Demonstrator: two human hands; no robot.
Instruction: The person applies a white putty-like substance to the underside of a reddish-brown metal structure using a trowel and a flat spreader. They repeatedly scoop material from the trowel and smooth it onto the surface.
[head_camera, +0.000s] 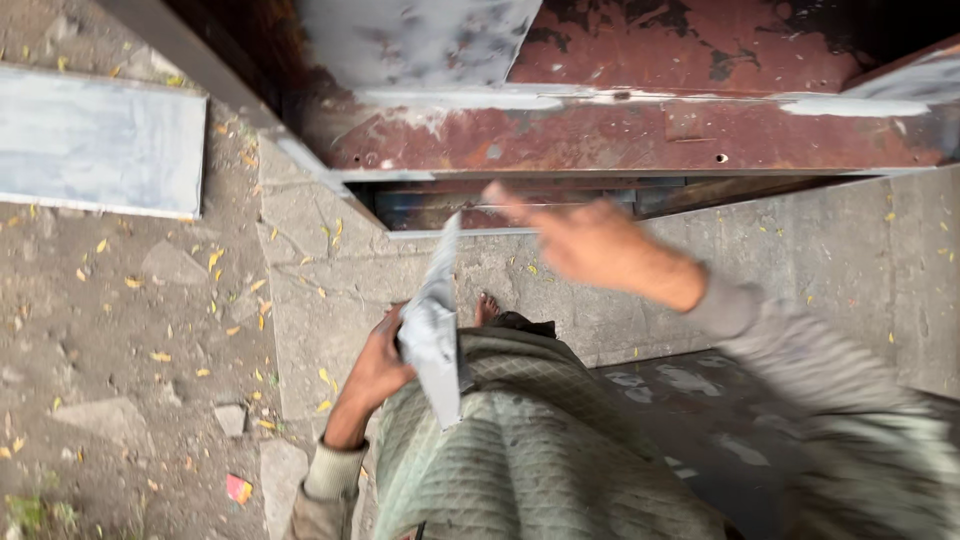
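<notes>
At far left a flat grey metal sheet (95, 140) lies on bare dirt ground (110, 340) strewn with yellow leaves, small stones and a scrap of red wrapper (238, 489). Just right of it begins cracked concrete paving (330, 290). Over that, the left hand (378, 368) is closed around the lower part of a grey, paint-smeared flat piece (432, 330), which stands nearly on edge and tilts up toward a rusty metal frame (640, 135) patched with grey filler across the top. The right hand (575, 240), blurred, reaches toward the frame's lower edge; whether its fingers hold anything I cannot tell. Grey-smeared pavement (700, 400) lies below the right sleeve.
</notes>
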